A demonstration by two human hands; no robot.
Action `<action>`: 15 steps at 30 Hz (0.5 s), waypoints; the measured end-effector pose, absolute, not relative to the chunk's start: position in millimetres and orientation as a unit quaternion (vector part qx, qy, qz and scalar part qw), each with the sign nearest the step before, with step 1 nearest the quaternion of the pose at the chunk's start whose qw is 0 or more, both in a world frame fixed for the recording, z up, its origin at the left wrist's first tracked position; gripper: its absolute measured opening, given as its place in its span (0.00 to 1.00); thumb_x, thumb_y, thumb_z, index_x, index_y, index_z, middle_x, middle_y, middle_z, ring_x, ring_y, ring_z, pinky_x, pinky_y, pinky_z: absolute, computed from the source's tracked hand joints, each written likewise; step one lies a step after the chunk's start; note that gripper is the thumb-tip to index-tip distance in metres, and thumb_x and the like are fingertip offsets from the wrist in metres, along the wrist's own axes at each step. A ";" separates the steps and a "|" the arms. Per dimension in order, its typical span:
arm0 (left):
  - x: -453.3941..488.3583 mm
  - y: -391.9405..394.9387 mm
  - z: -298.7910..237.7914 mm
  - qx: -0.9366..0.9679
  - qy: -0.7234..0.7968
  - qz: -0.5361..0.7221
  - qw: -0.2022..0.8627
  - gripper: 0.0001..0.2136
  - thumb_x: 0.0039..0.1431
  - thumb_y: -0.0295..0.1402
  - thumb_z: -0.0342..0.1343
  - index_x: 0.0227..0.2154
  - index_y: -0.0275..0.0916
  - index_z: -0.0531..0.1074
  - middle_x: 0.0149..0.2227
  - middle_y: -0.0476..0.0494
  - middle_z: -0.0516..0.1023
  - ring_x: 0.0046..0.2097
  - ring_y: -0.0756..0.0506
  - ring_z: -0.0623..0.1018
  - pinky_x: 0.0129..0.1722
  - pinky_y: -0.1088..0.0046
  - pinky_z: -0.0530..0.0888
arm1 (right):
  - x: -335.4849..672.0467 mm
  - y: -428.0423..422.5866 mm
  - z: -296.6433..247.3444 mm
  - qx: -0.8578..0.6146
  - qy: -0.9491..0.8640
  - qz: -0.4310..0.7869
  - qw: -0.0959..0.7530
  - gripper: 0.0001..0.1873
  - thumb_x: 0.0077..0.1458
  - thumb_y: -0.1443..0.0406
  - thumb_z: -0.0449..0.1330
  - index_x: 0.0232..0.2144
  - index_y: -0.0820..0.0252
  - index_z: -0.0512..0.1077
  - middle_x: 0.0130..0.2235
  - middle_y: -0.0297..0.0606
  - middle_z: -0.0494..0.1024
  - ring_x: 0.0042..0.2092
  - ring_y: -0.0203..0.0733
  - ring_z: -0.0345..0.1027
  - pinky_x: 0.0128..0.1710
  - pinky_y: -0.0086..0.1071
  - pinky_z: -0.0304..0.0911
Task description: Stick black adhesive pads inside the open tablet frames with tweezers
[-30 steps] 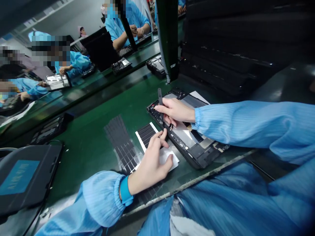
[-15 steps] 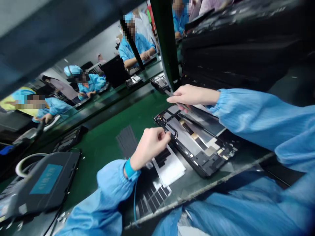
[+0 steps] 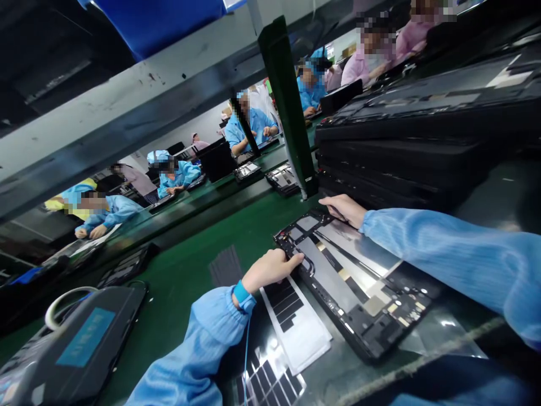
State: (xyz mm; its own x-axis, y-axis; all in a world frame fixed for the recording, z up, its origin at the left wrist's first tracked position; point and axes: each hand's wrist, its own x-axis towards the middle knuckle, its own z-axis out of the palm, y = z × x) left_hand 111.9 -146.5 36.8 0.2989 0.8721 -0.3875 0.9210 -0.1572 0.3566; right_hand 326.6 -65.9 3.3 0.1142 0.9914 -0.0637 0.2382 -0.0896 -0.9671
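A long bench topped with a green mat [image 3: 177,299] runs from the lower left toward the upper middle of the view, and people in blue smocks [image 3: 251,127] work along it in the distance at upper left. A tall stack of black tablet frames [image 3: 401,144] fills the right side, just beside a dark green post [image 3: 287,107]. At lower left lies a dark case with a blue label [image 3: 84,338].

The open tablet frame [image 3: 353,287] lies flat on the mat, right of center, with its metal plates showing. Just left of it is a white sheet of black pads [image 3: 293,318], and another sheet of pads [image 3: 268,380] lies at the bottom edge of the view.

The right hand [image 3: 344,207] reaches in from the right on a long, low arm, its fingers together and curled at the frame's top corner; no tool shows in it. The left hand [image 3: 273,267] comes up from below, with a blue wrist strap [image 3: 242,292] above the cuff. Its fingers are pressed together at the frame's left edge, perhaps pinching a curved black strip [image 3: 306,265], though the slanted view leaves that unclear. Holding the frame only by its edges seems the best way to steady it without marking the plates.
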 end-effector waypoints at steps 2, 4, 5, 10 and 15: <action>111.3 -145.8 34.7 0.755 0.589 -0.021 0.287 0.28 0.54 0.58 0.40 0.14 0.38 0.61 0.13 0.49 0.65 0.19 0.50 0.68 0.25 0.74 0.64 | 327.2 -65.5 5.0 -0.594 -0.484 0.454 0.455 0.20 0.52 0.63 0.55 0.15 0.60 0.53 0.12 0.27 0.52 0.14 0.26 0.42 0.15 0.25 0.38; 111.6 -146.4 30.2 0.754 0.583 0.022 0.302 0.27 0.54 0.57 0.41 0.15 0.37 0.61 0.14 0.49 0.66 0.19 0.51 0.68 0.25 0.74 0.64 | 327.7 -65.6 7.0 -0.585 -0.457 0.477 0.470 0.20 0.53 0.65 0.55 0.14 0.60 0.53 0.11 0.26 0.51 0.14 0.25 0.40 0.14 0.24 0.35; 112.5 -147.1 27.6 0.751 0.582 0.049 0.309 0.26 0.55 0.56 0.41 0.17 0.37 0.61 0.15 0.49 0.67 0.19 0.51 0.68 0.25 0.75 0.64 | 327.9 -65.8 8.1 -0.580 -0.443 0.488 0.478 0.20 0.53 0.66 0.55 0.14 0.60 0.52 0.11 0.26 0.50 0.13 0.25 0.40 0.13 0.24 0.35; 126.3 -147.5 22.7 0.622 0.542 0.333 0.456 0.19 0.50 0.47 0.55 0.25 0.40 0.53 0.19 0.56 0.66 0.19 0.54 0.69 0.19 0.80 0.64 | 326.2 -70.2 13.2 -0.554 -0.388 0.517 0.525 0.21 0.56 0.69 0.51 0.14 0.60 0.50 0.10 0.26 0.48 0.12 0.24 0.38 0.12 0.22 0.34; 119.6 -126.2 42.4 0.495 0.488 0.515 0.502 0.18 0.42 0.30 0.61 0.23 0.39 0.53 0.18 0.59 0.60 0.17 0.58 0.63 0.16 0.85 0.58 | 317.4 -78.2 11.4 -0.504 -0.385 0.552 0.541 0.23 0.59 0.68 0.46 0.13 0.61 0.47 0.11 0.27 0.46 0.12 0.24 0.38 0.12 0.22 0.35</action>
